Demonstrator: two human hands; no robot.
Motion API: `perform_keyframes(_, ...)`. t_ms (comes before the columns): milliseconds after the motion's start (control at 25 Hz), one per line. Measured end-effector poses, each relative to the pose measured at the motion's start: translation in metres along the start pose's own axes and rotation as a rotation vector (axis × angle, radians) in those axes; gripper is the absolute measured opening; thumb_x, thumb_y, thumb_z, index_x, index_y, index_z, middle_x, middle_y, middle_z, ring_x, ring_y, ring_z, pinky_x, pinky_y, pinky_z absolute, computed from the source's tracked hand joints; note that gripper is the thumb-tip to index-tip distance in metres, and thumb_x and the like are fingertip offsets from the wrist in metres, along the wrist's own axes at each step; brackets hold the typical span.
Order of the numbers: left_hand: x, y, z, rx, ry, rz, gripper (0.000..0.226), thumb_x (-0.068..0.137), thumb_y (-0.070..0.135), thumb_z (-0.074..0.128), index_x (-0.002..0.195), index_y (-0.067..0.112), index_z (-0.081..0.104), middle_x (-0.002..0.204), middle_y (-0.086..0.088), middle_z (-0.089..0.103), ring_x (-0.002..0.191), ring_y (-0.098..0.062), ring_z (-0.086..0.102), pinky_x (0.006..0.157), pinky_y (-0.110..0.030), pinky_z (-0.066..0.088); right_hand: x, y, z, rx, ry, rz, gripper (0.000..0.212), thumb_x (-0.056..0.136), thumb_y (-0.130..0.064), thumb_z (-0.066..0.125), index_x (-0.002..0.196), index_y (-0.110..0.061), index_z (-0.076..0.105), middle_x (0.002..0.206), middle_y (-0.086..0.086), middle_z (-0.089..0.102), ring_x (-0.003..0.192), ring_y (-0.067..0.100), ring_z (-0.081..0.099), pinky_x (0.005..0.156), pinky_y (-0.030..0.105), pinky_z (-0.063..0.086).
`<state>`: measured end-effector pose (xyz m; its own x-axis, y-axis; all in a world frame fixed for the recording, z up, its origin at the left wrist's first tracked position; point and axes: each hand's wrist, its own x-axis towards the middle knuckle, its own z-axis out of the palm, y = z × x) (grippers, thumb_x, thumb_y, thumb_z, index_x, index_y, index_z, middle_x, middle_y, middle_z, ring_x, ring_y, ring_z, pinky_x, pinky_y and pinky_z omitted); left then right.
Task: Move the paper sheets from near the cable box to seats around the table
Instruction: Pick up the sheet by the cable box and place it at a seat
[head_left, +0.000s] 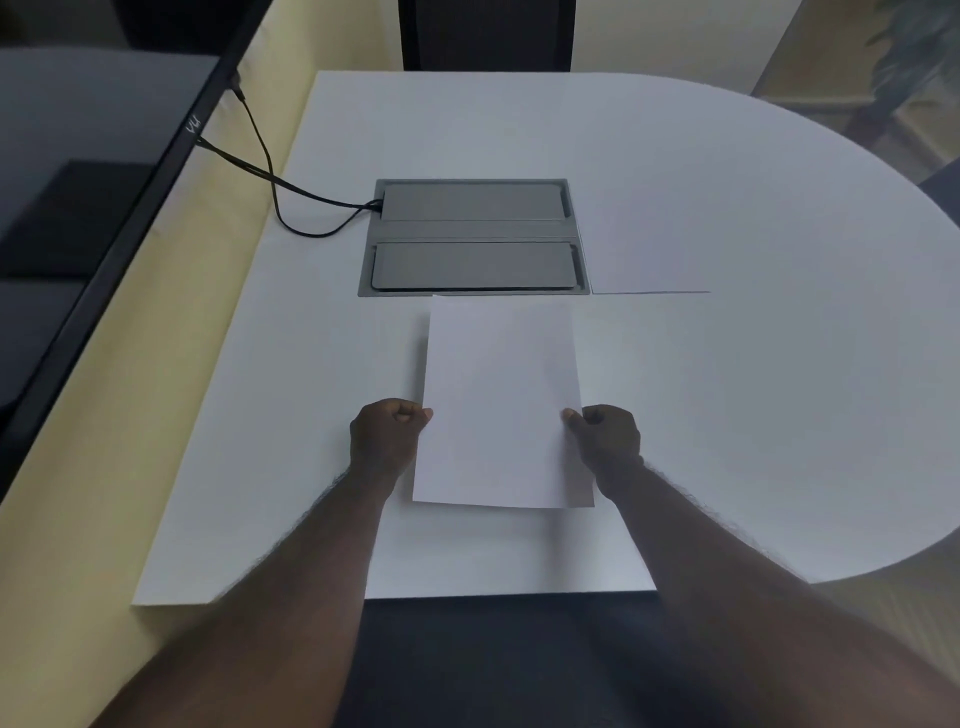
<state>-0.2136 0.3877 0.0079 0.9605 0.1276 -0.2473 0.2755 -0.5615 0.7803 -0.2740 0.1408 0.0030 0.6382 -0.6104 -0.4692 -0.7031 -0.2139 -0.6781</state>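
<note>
A white paper sheet is held just above the white table, in front of me and a little nearer than the grey cable box. My left hand pinches its left edge and my right hand pinches its right edge. Another paper sheet lies flat on the table, right beside the cable box on its right side.
Black cables run from the cable box to a dark screen on the left wall. A dark chair stands at the far side. Another dark chair edge shows at the right.
</note>
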Motion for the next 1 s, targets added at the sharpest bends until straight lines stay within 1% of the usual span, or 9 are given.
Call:
perform_keyframes(120,0.003,-0.008,0.006,0.012,-0.01,-0.024,0.01,0.079,0.026,0.076,0.072,0.022,0.069,0.07,0.007,0.065,0.071,-0.009,0.059,0.066,-0.02,0.04,0.005,0.003,0.007,-0.016,-0.029,0.025,0.031,0.083,-0.034,0.063,0.061,-0.022,0.045,0.065,0.001,0.045,0.066,0.024,0.041,0.071,0.036,0.033)
perform_keyframes(200,0.005,-0.014,0.009,0.024,-0.016,-0.051,0.01,0.078,0.026,0.077,0.073,0.022,0.07,0.07,0.008,0.065,0.073,-0.011,0.06,0.068,-0.021,0.041,0.007,0.007,0.011,-0.035,-0.023,0.052,0.041,0.082,-0.033,0.063,0.054,-0.019,0.037,0.058,-0.002,0.04,0.062,0.023,0.038,0.07,0.035,0.031)
perform_keyframes(280,0.008,-0.021,0.011,0.033,-0.031,-0.075,0.009,0.076,0.025,0.078,0.078,0.018,0.072,0.071,0.006,0.066,0.075,-0.013,0.061,0.071,-0.022,0.042,0.009,0.012,0.016,-0.053,-0.022,0.078,0.042,0.082,-0.032,0.064,0.054,-0.02,0.035,0.057,-0.003,0.039,0.062,0.025,0.039,0.07,0.035,0.033)
perform_keyframes(400,0.009,-0.029,0.015,0.057,-0.053,-0.079,0.013,0.075,0.024,0.078,0.083,0.015,0.073,0.07,0.007,0.065,0.076,-0.015,0.061,0.072,-0.023,0.043,0.01,0.017,0.02,-0.08,-0.027,0.098,0.032,0.082,-0.033,0.065,0.061,-0.021,0.046,0.063,-0.001,0.05,0.07,0.028,0.052,0.082,0.04,0.048)
perform_keyframes(480,0.01,-0.034,0.017,0.08,-0.057,-0.082,0.013,0.073,0.023,0.078,0.082,0.016,0.071,0.068,0.01,0.064,0.075,-0.015,0.061,0.072,-0.024,0.043,0.011,0.018,0.023,-0.075,-0.015,0.098,0.026,0.081,-0.032,0.067,0.064,-0.02,0.051,0.069,-0.003,0.056,0.081,0.03,0.062,0.091,0.047,0.052)
perform_keyframes(600,0.009,-0.043,0.019,0.095,-0.061,-0.095,0.014,0.071,0.02,0.079,0.08,0.019,0.067,0.068,0.008,0.062,0.074,-0.017,0.06,0.072,-0.026,0.046,0.011,0.019,0.026,-0.066,0.017,0.094,0.017,0.08,-0.031,0.069,0.076,-0.023,0.055,0.085,-0.004,0.063,0.095,0.027,0.065,0.093,0.05,0.051)
perform_keyframes(680,0.009,-0.046,0.021,0.077,-0.059,-0.101,0.017,0.071,0.017,0.079,0.078,0.021,0.064,0.068,0.007,0.061,0.072,-0.017,0.059,0.071,-0.026,0.046,0.012,0.021,0.028,-0.069,0.046,0.092,0.018,0.078,-0.032,0.07,0.083,-0.022,0.056,0.093,-0.005,0.063,0.097,0.025,0.064,0.093,0.049,0.051)
perform_keyframes(760,0.009,-0.046,0.023,0.067,-0.052,-0.101,0.02,0.071,0.017,0.079,0.077,0.024,0.061,0.067,0.007,0.061,0.07,-0.016,0.059,0.069,-0.026,0.044,0.012,0.025,0.03,-0.053,0.068,0.087,0.021,0.077,-0.034,0.071,0.087,-0.023,0.056,0.093,-0.006,0.062,0.096,0.024,0.064,0.093,0.049,0.051)
perform_keyframes(1000,0.011,-0.05,0.025,0.057,-0.04,-0.102,0.021,0.07,0.019,0.08,0.075,0.026,0.061,0.066,0.007,0.062,0.067,-0.014,0.059,0.067,-0.025,0.045,0.012,0.029,0.035,-0.082,0.104,0.073,0.022,0.078,-0.036,0.071,0.086,-0.026,0.054,0.096,-0.005,0.064,0.09,0.022,0.063,0.092,0.047,0.05)
